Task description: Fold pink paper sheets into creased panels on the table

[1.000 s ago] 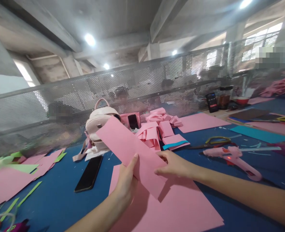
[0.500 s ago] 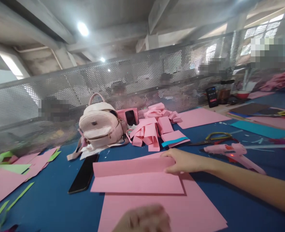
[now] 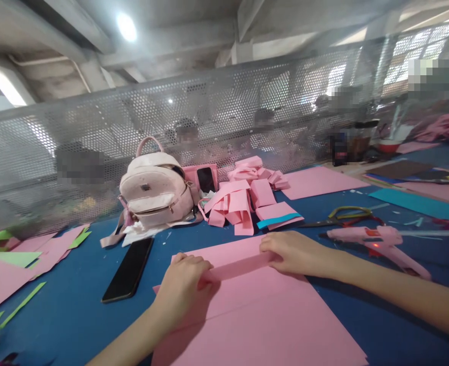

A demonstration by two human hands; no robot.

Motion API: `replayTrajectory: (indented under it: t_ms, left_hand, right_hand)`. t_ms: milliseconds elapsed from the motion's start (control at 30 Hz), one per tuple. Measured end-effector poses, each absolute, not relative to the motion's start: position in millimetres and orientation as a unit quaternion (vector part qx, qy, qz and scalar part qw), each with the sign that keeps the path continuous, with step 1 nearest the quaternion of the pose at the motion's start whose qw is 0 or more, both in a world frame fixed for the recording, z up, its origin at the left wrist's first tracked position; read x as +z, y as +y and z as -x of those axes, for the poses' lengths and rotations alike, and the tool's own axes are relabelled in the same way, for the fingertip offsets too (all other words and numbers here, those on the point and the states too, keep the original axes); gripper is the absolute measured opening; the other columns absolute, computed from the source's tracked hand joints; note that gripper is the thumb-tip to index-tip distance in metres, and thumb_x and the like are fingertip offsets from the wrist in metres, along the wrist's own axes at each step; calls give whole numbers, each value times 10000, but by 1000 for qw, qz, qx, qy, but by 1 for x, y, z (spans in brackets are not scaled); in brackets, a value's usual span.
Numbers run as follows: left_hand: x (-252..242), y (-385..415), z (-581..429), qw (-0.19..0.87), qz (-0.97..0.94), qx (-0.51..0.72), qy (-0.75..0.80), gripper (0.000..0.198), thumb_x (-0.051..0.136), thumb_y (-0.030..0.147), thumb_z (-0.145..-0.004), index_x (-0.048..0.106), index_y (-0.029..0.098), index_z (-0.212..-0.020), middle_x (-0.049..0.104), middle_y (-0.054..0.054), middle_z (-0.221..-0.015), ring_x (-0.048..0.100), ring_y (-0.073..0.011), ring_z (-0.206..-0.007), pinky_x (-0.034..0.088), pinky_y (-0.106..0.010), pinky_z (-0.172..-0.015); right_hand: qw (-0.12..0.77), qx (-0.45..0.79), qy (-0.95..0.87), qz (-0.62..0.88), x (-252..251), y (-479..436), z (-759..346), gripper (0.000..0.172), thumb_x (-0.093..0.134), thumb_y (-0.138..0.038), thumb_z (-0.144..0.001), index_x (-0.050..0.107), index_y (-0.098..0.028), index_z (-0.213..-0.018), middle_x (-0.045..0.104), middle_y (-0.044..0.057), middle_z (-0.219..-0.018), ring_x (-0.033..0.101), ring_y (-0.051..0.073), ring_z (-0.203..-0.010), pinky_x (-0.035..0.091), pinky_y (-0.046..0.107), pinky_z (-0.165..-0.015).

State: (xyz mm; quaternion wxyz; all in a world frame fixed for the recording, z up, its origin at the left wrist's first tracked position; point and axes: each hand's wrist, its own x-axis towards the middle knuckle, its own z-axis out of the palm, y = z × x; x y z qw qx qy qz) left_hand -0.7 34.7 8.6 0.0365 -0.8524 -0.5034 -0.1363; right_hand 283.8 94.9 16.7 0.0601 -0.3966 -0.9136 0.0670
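Observation:
A folded pink paper strip (image 3: 239, 268) lies across a large pink sheet (image 3: 262, 325) on the blue table (image 3: 75, 310). My left hand (image 3: 182, 287) is closed on the strip's left end, fingers curled over it. My right hand (image 3: 289, 252) is closed on its right end, pressing the fold down. Both hands rest on the paper near the table's middle.
A black phone (image 3: 128, 269) lies left of the sheet. Behind are a pale pink backpack (image 3: 154, 190), a heap of folded pink strips (image 3: 243, 201), scissors (image 3: 346, 216) and a pink glue gun (image 3: 380, 241) at right. Paper scraps (image 3: 26, 254) lie left. A perforated metal screen (image 3: 209, 112) backs the table.
The strip, held up in both hands a second ago, came down flat onto the sheet. My left hand let go, dropped low, then returned and closed on the strip's left end.

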Motion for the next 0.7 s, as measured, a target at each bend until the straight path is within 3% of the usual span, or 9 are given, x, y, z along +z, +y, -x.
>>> replayTrajectory:
  t_ms: [100, 233, 400, 533, 600, 700]
  left_hand:
    - [2, 34, 0, 45, 857, -127, -498, 189, 635, 181, -801, 624, 202, -614, 639, -7, -603, 614, -192, -637, 332, -346, -682]
    - [-17, 33, 0, 170, 870, -174, -430, 130, 615, 122, -785, 694, 221, -759, 640, -9, -634, 583, -194, -628, 334, -374, -715]
    - [-38, 22, -5, 268, 863, -198, -379, 300, 473, 7, -849, 704, 171, -949, 682, -59, -783, 585, -211, -727, 395, -430, -876]
    - [-47, 14, -7, 262, 864, -214, -372, 343, 431, 34, -868, 699, 115, -1066, 729, -117, -965, 643, -251, -849, 407, -449, -963]
    - [-52, 11, -9, 237, 882, -197, -357, 355, 431, 74, -908, 670, 97, -1169, 717, -140, -1163, 663, -283, -1023, 372, -443, -1054]
    - [-63, 4, -16, 175, 900, -212, -337, 423, 421, 43, -923, 602, 108, -1300, 644, -128, -1331, 599, -273, -1247, 311, -403, -1156]
  right_hand:
    - [62, 54, -918, 387, 13, 93, -279, 225, 544, -47, -713, 678, -206, -799, 713, 36, -893, 666, 211, -844, 384, 258, -661]
    - [79, 62, -924, 370, 8, 86, -272, 267, 547, -16, -722, 684, -216, -834, 716, 18, -896, 655, 193, -857, 408, 267, -729]
    - [98, 11, -940, 326, -2, 74, -269, 256, 531, 1, -787, 673, -209, -822, 704, 37, -870, 637, 194, -815, 436, 298, -704]
    - [103, 7, -946, 307, -8, 62, -270, 284, 580, -69, -773, 708, -183, -1000, 723, 110, -1031, 655, 263, -919, 508, 367, -759]
    - [100, 36, -944, 311, -13, 56, -272, 443, 667, -177, -762, 684, -143, -1203, 686, 174, -1230, 631, 349, -1101, 517, 455, -891]
    - [114, 130, -935, 309, -26, 50, -279, 846, 758, -479, -754, 476, -136, -1474, 486, 196, -1480, 513, 412, -1303, 454, 514, -1061]
